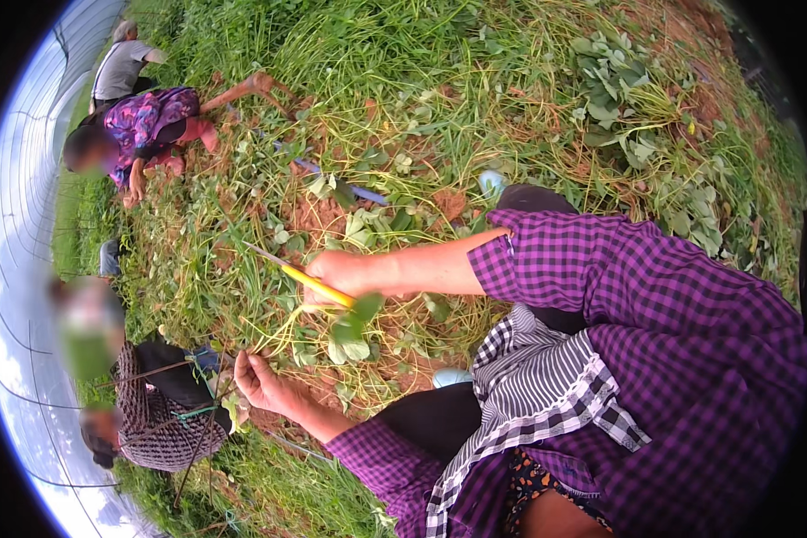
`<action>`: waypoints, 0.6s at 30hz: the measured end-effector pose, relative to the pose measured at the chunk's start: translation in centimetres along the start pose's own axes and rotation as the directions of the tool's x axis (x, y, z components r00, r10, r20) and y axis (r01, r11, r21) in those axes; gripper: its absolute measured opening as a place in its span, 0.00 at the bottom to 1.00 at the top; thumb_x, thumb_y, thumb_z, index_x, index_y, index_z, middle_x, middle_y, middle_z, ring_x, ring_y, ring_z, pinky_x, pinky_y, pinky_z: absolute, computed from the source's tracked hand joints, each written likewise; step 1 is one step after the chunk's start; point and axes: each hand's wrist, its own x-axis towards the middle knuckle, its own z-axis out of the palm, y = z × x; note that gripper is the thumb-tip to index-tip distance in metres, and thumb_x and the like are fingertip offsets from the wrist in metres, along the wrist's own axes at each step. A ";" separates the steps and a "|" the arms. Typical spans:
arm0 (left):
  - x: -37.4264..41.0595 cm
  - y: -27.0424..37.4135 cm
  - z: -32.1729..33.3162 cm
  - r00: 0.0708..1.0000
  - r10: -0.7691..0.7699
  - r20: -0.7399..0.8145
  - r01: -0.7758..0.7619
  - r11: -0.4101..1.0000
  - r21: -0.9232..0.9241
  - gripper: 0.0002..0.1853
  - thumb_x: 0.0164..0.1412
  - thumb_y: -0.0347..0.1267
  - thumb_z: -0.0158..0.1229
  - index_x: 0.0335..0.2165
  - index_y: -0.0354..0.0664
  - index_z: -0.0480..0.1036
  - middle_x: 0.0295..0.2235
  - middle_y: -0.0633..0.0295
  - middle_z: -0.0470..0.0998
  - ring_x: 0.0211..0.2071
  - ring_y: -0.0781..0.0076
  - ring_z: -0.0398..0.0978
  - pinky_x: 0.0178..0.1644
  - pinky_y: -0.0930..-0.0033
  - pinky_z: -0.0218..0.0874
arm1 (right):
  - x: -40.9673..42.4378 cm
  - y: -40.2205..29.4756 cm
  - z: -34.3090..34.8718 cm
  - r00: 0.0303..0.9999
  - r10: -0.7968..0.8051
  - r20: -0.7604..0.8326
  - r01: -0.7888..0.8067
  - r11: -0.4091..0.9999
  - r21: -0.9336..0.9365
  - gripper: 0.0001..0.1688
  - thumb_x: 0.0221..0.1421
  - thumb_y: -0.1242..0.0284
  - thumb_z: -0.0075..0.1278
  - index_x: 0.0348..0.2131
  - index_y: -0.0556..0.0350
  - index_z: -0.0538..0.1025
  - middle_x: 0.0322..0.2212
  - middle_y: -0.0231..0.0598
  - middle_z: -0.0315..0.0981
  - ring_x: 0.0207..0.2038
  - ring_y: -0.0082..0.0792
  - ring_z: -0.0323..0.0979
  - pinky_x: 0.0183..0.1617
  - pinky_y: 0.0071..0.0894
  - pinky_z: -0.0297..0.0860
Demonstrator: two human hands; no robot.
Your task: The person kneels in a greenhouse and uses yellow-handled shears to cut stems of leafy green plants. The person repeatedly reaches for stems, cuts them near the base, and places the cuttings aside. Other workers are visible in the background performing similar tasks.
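Note:
My right hand (pixel 333 272) grips a yellow-handled knife (pixel 319 287), its narrow metal blade pointing away from me over the weeds. Pale, thin plant stems (pixel 279 331) stretch between my right hand and my left hand (pixel 269 390). The thumb and forefinger of the left are pinched together at the stem ends. A blurred green leaf (pixel 356 317) hangs beside the butt of the handle. Beneath both hands the reddish soil (pixel 317 214) is littered with cut stems, trailing vines and leaves.
A blue pipe (pixel 370 195) lies among the plants. A leafy plant heap (pixel 612 87) is at my right. Several people work ahead, including one in a flowered top (pixel 151 118) and one in knitwear (pixel 168 430) near thin sticks (pixel 191 444). My light-blue shoe (pixel 452 378) shows below me.

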 end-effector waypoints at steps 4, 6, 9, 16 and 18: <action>0.7 -0.7 -2.2 0.970 0.068 0.234 -0.183 0.840 0.511 0.09 0.57 0.22 0.47 0.36 0.35 0.72 0.32 0.62 0.73 0.32 0.77 0.69 0.37 0.76 0.63 | 2.1 -2.1 -3.2 0.961 -0.274 -0.044 0.223 0.857 -0.464 0.07 0.48 0.70 0.53 0.22 0.54 0.73 0.16 0.32 0.69 0.19 0.23 0.67 0.26 0.22 0.66; 1.2 -0.9 -3.5 0.990 0.047 0.130 -0.106 0.858 0.502 0.10 0.57 0.22 0.47 0.37 0.35 0.72 0.34 0.62 0.73 0.33 0.77 0.69 0.38 0.76 0.62 | 1.4 -4.4 -5.7 0.954 -0.181 -0.237 0.114 0.956 -0.272 0.11 0.50 0.70 0.50 0.20 0.57 0.69 0.17 0.33 0.67 0.19 0.22 0.66 0.25 0.19 0.67; 1.7 -2.5 -3.6 0.996 -0.053 0.065 0.024 0.924 0.381 0.12 0.59 0.24 0.46 0.42 0.33 0.68 0.35 0.60 0.73 0.31 0.77 0.69 0.35 0.77 0.63 | 0.6 -5.2 -9.3 0.895 -0.180 -0.409 0.083 0.966 -0.244 0.09 0.49 0.71 0.51 0.26 0.61 0.71 0.20 0.36 0.69 0.23 0.25 0.69 0.29 0.21 0.68; 0.0 0.2 0.7 0.991 -0.130 0.012 0.114 0.907 0.405 0.16 0.58 0.27 0.49 0.46 0.38 0.66 0.29 0.64 0.70 0.24 0.81 0.63 0.28 0.81 0.59 | 1.2 -2.7 -8.8 0.940 -0.144 -0.310 0.018 0.926 -0.376 0.11 0.48 0.69 0.53 0.27 0.60 0.76 0.20 0.34 0.72 0.21 0.24 0.67 0.29 0.27 0.65; 0.6 -0.3 -0.7 0.987 -0.150 0.055 0.124 0.936 0.331 0.14 0.56 0.29 0.52 0.43 0.39 0.69 0.29 0.65 0.72 0.22 0.83 0.63 0.25 0.82 0.58 | 1.2 -3.2 -7.7 0.953 -0.126 -0.276 -0.027 0.871 -0.490 0.12 0.49 0.66 0.52 0.29 0.58 0.76 0.19 0.32 0.71 0.21 0.23 0.66 0.26 0.26 0.62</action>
